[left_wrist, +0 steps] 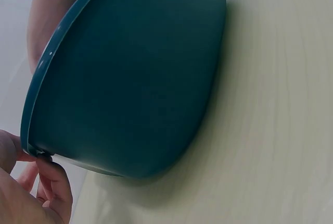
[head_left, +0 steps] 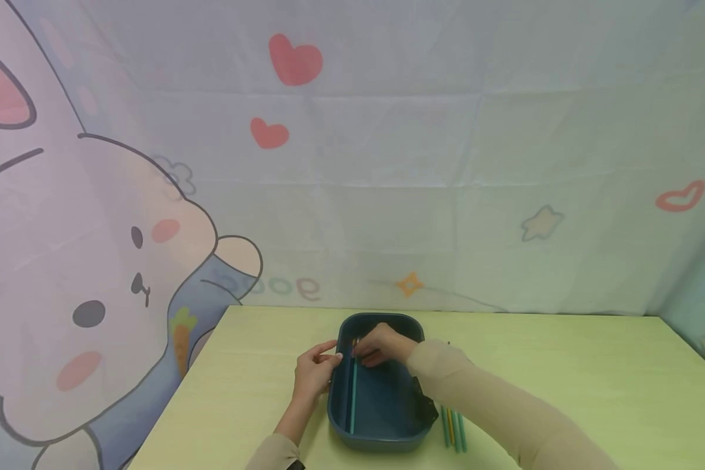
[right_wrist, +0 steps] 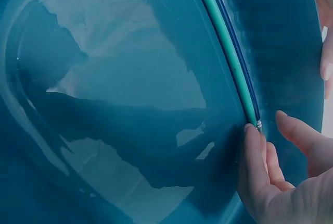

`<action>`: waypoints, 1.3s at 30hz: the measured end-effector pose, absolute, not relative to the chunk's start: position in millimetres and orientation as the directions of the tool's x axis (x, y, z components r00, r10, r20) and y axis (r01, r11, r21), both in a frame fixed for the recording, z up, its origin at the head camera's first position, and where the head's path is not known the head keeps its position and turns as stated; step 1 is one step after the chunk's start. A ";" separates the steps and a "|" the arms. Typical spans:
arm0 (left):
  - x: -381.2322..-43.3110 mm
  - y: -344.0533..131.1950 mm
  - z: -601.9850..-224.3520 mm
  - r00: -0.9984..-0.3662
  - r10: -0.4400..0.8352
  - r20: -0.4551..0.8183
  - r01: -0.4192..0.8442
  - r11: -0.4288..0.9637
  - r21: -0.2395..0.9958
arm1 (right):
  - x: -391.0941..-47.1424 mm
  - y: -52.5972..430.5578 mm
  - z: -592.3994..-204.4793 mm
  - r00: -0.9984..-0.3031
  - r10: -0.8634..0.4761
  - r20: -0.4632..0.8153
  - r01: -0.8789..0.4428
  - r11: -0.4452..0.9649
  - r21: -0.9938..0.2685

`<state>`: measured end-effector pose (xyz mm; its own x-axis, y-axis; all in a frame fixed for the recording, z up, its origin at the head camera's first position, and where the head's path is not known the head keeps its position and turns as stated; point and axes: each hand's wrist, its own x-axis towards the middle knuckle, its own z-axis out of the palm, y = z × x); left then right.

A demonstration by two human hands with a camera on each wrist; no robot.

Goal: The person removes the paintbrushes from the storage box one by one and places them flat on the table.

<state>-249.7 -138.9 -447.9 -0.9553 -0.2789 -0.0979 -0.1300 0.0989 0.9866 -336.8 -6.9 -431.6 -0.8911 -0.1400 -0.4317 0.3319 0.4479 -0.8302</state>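
A dark blue-green oblong basin (head_left: 382, 441) stands on the table. My left hand (head_left: 313, 373) pinches its left rim, thumb on top and fingers beneath; the left wrist view shows the grip at the basin's edge (left_wrist: 39, 86). Along the inner left side of the basin lies a green pencil-like stick (right_wrist: 229, 47), with a dark blue one (right_wrist: 244, 60) right beside it. My right hand (head_left: 384, 344) is inside the basin. In the right wrist view its fingertips touch the far ends of these sticks, while the thumb stands apart from them.
Several green and yellow sticks (head_left: 455, 431) lie on the table right of the basin, partly behind the right sleeve (head_left: 493, 405). A black item (head_left: 427, 406) of unclear shape overlaps the basin's right rim. Behind the table (head_left: 593, 378) hangs a printed cloth (head_left: 446, 143).
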 end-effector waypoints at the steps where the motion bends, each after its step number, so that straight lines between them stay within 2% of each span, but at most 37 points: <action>1: -249.4 -139.0 -447.9 -0.956 -0.278 -0.096 -0.128 0.099 0.987 | -340.6 -8.2 -436.2 -0.887 -0.142 -0.440 0.337 0.451 -0.826; 4: -248.7 -138.9 -447.5 -0.956 -0.280 -0.088 -0.121 0.104 0.987 | -353.8 -11.4 -450.8 -0.862 -0.166 -0.478 0.362 0.458 -0.812; 7: -248.4 -138.2 -447.4 -0.955 -0.285 -0.082 -0.117 0.106 0.987 | -352.1 -14.3 -450.6 -0.859 -0.157 -0.487 0.368 0.471 -0.802; 12: -248.1 -136.4 -447.7 -0.953 -0.292 -0.076 -0.113 0.111 0.987 | -331.7 -14.6 -432.9 -0.901 -0.078 -0.427 0.340 0.485 -0.806; 17: -248.0 -136.0 -447.5 -0.956 -0.286 -0.067 -0.102 0.109 0.989 | -326.7 -13.3 -428.9 -0.911 -0.028 -0.411 0.340 0.515 -0.787; 25: -249.1 -136.0 -448.3 -0.952 -0.295 -0.083 -0.114 0.089 0.989 | -326.4 -15.0 -429.5 -0.917 -0.027 -0.398 0.315 0.563 -0.764; 39: -249.6 -135.1 -448.1 -0.951 -0.296 -0.089 -0.121 0.090 0.989 | -320.0 -16.5 -427.8 -0.946 -0.076 -0.316 0.190 0.659 -0.728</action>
